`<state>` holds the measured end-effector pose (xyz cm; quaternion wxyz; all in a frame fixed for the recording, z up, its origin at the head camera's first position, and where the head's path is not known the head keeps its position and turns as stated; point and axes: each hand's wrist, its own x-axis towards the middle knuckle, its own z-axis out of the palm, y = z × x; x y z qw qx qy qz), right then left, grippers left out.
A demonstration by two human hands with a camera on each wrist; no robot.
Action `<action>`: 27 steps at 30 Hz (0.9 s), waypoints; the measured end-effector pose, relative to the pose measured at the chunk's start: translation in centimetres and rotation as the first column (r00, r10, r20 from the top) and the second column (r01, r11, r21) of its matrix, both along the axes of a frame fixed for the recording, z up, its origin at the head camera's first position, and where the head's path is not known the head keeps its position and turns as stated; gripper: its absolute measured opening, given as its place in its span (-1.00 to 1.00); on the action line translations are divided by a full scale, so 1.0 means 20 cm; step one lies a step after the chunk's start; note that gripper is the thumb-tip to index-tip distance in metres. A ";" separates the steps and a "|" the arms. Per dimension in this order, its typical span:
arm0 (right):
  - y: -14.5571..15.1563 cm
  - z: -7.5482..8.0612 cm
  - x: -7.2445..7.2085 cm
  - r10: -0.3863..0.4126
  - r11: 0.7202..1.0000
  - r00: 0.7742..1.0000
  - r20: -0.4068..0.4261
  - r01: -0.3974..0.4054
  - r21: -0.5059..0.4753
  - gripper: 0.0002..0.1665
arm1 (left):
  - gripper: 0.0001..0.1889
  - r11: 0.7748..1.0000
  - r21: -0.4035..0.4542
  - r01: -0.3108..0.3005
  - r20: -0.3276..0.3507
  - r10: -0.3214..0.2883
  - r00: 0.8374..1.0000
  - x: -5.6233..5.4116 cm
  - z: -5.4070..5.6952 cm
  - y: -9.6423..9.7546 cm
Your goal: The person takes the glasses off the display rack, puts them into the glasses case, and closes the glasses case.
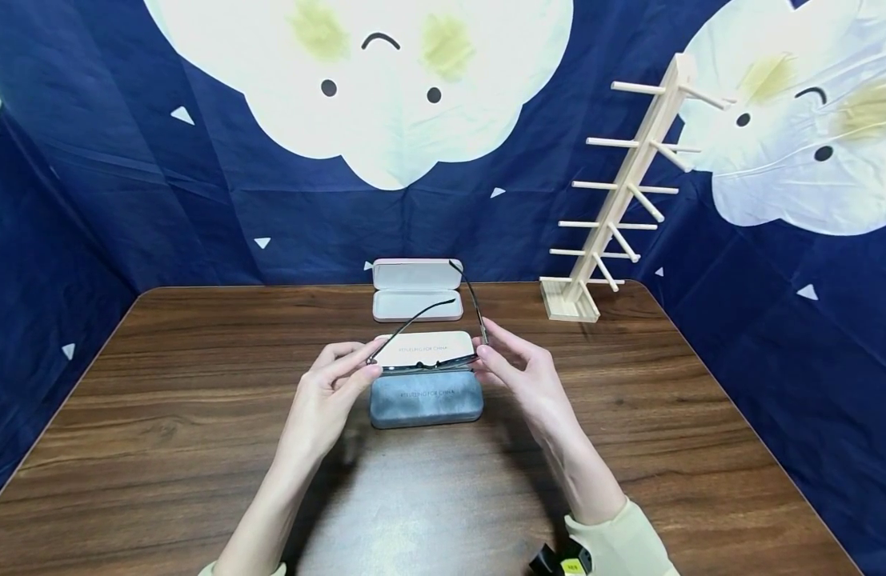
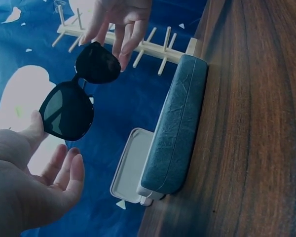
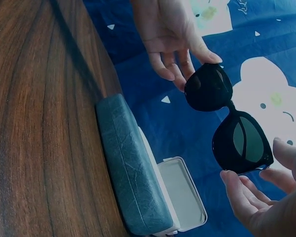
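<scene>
Dark sunglasses [image 1: 434,366] are held up above the cases, their temples unfolded and pointing away toward the back. My left hand [image 1: 318,404] pinches the frame's left end between thumb and fingers. At the other end, my right hand [image 1: 527,382] pinches the frame near its hinge. Both wrist views show the black lenses [image 2: 67,111] facing the cameras. Beneath the glasses lies a closed blue-grey glasses case [image 1: 426,402] with lettering on top. Just behind it sits a white case [image 1: 392,350], partly covered by the glasses.
An open glasses case [image 1: 417,304] with a pale lining stands at the table's back edge. To the right of it rises a wooden peg rack [image 1: 619,188]. Blue cloth [image 1: 198,200] with white clouds hangs behind the brown wooden table [image 1: 176,424].
</scene>
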<state>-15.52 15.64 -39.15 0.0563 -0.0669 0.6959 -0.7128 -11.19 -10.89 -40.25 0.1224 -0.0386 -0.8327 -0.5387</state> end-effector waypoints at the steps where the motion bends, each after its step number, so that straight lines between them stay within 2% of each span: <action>1: 0.00 0.00 0.00 0.000 1.000 1.000 0.003 0.000 -0.002 -0.39 | -0.63 1.000 -0.002 -0.001 -0.001 0.001 1.000 0.00 0.00 0.00; 27: 0.01 -0.01 0.00 0.007 0.998 1.000 -0.025 -0.006 0.059 -0.37 | -0.68 1.000 -0.016 -0.002 -0.009 0.002 1.000 0.00 -0.02 0.00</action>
